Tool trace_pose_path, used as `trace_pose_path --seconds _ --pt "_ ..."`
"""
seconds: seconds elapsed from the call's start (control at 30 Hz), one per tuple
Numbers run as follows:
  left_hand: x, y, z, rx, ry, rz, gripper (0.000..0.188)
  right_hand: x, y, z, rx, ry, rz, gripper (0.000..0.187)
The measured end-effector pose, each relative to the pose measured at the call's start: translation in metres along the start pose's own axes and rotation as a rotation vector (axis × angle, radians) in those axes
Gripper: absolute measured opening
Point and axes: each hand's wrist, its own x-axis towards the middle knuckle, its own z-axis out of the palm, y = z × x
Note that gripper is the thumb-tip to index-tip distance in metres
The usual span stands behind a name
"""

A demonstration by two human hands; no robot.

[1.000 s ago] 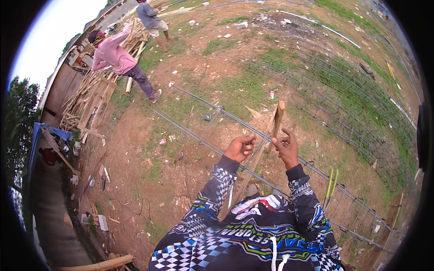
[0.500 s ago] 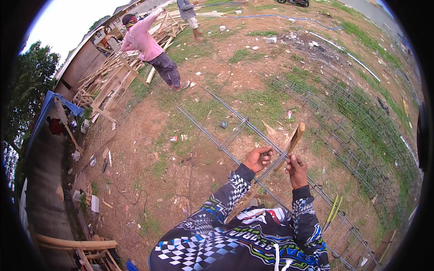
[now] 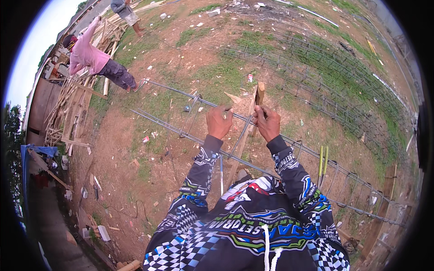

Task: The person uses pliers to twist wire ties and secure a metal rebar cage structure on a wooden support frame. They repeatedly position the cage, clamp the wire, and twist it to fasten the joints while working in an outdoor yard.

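A long rebar cage (image 3: 178,135) of steel bars joined by square stirrups lies across in front of me. My left hand (image 3: 219,121) is closed, fingers curled, beside the far top bar. Just right of it, my right hand (image 3: 267,122) pinches at the same bar with thumb and forefinger. Whatever either hand pinches is too small to make out. Between them a stirrup (image 3: 239,137) crosses from the far bar to the near one. An upright wooden stake (image 3: 259,94) stands behind my right hand. Pincers with yellow-green handles (image 3: 323,162) rest at the cage, right of my right arm.
More rebar cages (image 3: 334,77) lie on grass at the right. A person in a pink shirt (image 3: 88,54) stands far left by piled timber (image 3: 72,108), and another person (image 3: 128,16) stands behind. Wood scraps and a white block (image 3: 104,233) litter the left ground.
The view has turned, so the cage lies flatter across it and the people sit farther left. My hands stay at the same stirrup, both still closed, now a little farther apart.
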Motion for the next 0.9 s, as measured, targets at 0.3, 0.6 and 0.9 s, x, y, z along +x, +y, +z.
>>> trace_pose_path --seconds 0.3,0.6,0.9 --pt "0.040 0.027 0.018 0.093 -0.526 0.097 0.019 -0.031 0.012 0.000 -0.277 0.166 -0.512 0.013" --pt "0.038 0.014 0.027 -0.151 -0.474 0.090 0.020 -0.043 -0.007 0.001 -0.327 0.047 -0.588 0.012" --pt "0.015 -0.001 0.038 -0.199 -0.321 0.217 0.017 0.002 0.004 -0.003 0.173 0.108 -0.088 0.019"
